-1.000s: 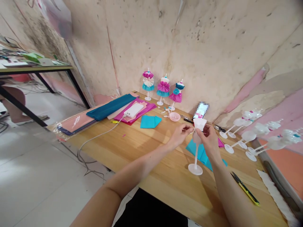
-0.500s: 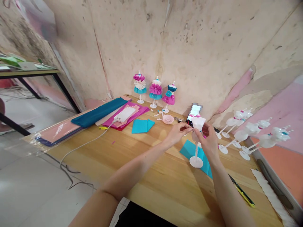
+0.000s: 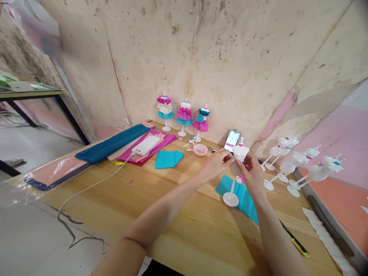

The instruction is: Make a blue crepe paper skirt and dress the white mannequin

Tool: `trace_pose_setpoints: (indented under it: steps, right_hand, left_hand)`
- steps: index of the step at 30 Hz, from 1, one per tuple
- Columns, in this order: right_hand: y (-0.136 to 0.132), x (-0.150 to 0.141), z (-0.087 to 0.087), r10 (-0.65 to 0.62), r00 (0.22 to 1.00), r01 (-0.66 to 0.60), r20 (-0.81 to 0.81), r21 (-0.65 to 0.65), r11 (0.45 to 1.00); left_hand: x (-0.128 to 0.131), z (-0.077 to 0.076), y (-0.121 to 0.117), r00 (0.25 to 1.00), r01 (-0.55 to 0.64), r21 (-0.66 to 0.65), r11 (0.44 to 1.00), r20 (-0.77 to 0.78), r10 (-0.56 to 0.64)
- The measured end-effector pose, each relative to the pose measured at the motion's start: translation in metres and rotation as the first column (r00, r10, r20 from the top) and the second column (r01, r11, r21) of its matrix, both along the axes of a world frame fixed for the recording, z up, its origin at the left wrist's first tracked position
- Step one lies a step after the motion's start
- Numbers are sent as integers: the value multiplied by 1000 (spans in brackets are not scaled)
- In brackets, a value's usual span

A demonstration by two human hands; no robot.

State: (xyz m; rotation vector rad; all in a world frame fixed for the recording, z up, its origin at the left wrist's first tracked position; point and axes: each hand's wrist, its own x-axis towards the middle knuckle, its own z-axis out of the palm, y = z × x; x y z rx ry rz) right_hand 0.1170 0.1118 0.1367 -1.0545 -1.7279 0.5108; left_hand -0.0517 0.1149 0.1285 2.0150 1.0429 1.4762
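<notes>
- Pressing its thumb and fingertips together, the left hand [image 3: 218,164] is meeting the waist of the small white plastic dress form [image 3: 240,152]; whether anything thin is lying between those fingertips is too small to tell.
- The right hand [image 3: 253,172] is pinching the same form from its other side, its thumb lying against the lower torso and its other fingers curling behind.
- The form is standing nearly upright between both hands, its stem leaning slightly and its round base showing beside and partly over the folded turquoise sheet [image 3: 246,203]; whether the base is touching the light wooden table [image 3: 186,222] is unclear.
- Behind the form, the black phone with a lit screen [image 3: 230,142] is leaning near the wall, and the shallow pink bowl of small pieces [image 3: 200,150] is sitting to its left.
- Three dress forms in magenta, turquoise and cream ruffles [image 3: 184,114] are standing in a row along the wall.
- Farther left, the smaller folded turquoise piece [image 3: 168,159] is lying near the white power bank [image 3: 145,145], which is resting on pink and magenta sheets [image 3: 164,143] with a cable running from it.
- The long dark teal folded sheet [image 3: 112,143] is lying beside them.
- At the right, several undressed white forms [image 3: 296,163] are leaning over, and the yellow-and-black cutter [image 3: 297,243] is lying beside the right forearm.
</notes>
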Motion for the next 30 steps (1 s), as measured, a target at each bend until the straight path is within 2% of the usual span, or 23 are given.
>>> trace_pose_setpoints:
  steps: [6,17,30]
  right_hand:
    - [3,1,0,55,998,-58,-32,-114,992]
    - [14,0,-15,115,993,-117,-19,-169,979]
    - [3,-1,-10,-8,1000,9,19,-81,997]
  left_hand:
    - [0,2,-1,1000,6,18,1000,-6,-6]
    - [-12,-5,5,999,-6,-36,999,-53,4]
    - [-11,-5,-1,997,-19,11,1000,-80,20]
